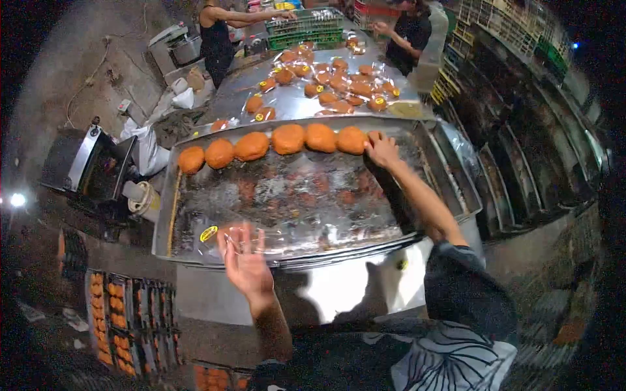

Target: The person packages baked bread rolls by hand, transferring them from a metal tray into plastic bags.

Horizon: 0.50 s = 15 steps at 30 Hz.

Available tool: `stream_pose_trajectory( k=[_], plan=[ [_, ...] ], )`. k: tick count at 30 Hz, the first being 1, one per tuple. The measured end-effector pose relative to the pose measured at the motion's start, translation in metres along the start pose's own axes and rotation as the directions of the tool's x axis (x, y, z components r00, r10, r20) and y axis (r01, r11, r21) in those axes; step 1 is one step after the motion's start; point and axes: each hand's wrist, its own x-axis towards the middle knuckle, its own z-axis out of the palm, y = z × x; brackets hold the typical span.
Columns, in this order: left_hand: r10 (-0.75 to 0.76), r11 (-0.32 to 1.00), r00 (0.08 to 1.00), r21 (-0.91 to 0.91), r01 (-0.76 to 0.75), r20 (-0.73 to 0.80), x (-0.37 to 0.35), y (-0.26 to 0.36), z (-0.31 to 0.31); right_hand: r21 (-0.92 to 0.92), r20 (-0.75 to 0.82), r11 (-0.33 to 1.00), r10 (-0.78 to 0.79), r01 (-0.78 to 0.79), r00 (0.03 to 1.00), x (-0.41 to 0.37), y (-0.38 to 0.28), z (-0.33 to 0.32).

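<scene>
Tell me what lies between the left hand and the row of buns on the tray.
In the head view, only the bare, shiny floor of the tray lies between the left hand and the row of buns.

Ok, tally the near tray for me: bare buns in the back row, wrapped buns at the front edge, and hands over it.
On the near tray:
Bare orange buns in the back row: 6 in plain view; the right hand covers the row's end
Wrapped bun at the front edge, by the left hand: 1
Hands over the tray: 2
Total: 9
</scene>
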Motion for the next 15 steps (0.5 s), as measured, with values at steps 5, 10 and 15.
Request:
stream_pose_trajectory(
  k=[5,10,15],
  plan=[
    [0.011,0.996,0.996,-0.092,-0.02,-0.093,0.032,0.008,0.002,0.134,0.044,0.94,-0.322,0.314,0.946,-0.109,-0.005,-0.009],
    [0.068,0.986,0.997,-0.158,-0.061,0.042,0.021,-0.035,0.022,0.182,-0.595,0.654,-0.521,0.735,0.612,-0.214,-0.075,-0.071],
    [-0.067,0.997,0.933,0.052,0.051,0.353,-0.049,-0.085,0.07,0.414,-0.574,0.654,-0.353,0.633,0.739,-0.244,-0.071,-0.09]
  ],
)
